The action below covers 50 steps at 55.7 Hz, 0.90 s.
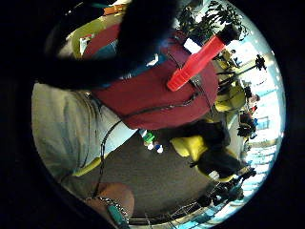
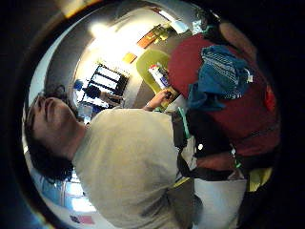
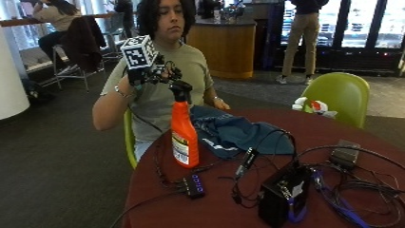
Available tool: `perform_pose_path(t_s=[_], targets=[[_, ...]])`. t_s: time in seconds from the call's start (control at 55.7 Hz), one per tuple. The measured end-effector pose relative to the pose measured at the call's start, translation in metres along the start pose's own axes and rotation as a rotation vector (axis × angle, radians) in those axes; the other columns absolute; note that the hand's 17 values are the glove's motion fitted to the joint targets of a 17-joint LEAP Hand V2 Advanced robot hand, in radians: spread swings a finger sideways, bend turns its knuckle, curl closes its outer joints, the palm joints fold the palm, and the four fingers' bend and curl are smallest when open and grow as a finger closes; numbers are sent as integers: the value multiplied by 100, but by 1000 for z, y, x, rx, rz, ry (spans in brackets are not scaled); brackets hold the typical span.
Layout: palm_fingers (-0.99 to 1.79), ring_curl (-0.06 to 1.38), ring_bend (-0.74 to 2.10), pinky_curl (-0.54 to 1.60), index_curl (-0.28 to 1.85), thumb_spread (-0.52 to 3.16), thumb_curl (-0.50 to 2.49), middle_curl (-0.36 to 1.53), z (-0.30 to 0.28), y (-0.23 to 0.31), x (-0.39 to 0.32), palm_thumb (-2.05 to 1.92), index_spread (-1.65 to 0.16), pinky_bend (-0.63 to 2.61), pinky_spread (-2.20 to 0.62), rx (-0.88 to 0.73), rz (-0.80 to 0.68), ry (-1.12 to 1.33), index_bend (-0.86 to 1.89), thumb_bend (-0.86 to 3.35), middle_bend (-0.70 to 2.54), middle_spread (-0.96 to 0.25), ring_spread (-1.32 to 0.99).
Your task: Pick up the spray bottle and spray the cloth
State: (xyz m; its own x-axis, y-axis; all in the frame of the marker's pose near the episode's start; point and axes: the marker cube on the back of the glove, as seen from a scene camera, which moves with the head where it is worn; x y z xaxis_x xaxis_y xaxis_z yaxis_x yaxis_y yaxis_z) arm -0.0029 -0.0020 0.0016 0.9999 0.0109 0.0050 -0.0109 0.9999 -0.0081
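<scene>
Table (image 3: 354, 130) holds 1 spray bottle (image 3: 184, 135), 1 cloth (image 3: 237, 135); hand (image 3: 147, 71) raised.

The orange spray bottle (image 1: 198, 62) stands on the round red counter (image 1: 157, 102), its dark spray head (image 1: 228, 33) toward one o'clock and a white label (image 1: 192, 46) on its side. A dark blurred shape, the gloved right hand (image 1: 128, 43), crosses from nine o'clock up to twelve. A black cable (image 1: 143, 112) runs over the counter's edge. A pale shirt (image 1: 66, 124) fills the eight o'clock side. A yellow-green chair (image 1: 190, 145) sits at five o'clock on grey carpet (image 1: 152, 179), and potted plants (image 1: 209, 21) stand near one o'clock.
</scene>
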Motion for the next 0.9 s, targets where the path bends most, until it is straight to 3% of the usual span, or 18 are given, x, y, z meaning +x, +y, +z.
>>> perform_pose_path(t_s=[0.215, 0.556, 0.79, 0.897], targets=[[48, 17, 29, 17, 23, 95, 18, 17, -2, -12, -2, 52, -35, 21, 18, -39, 12, 0, 25, 29, 22, -1, -4], [48, 23, 26, 23, 31, 118, 27, 24, -4, -13, 15, 56, -39, 18, 21, -40, 58, 9, 19, 18, 18, -1, -5], [51, 27, 30, 25, 32, 121, 31, 28, 3, -10, 57, 59, -38, 17, 21, 166, 413, -7, 17, 12, 20, 0, -4], [53, 28, 32, 25, 32, 122, 33, 29, 6, -10, 75, 63, -38, 16, 21, 239, 577, -171, 17, 11, 20, 1, -3]])
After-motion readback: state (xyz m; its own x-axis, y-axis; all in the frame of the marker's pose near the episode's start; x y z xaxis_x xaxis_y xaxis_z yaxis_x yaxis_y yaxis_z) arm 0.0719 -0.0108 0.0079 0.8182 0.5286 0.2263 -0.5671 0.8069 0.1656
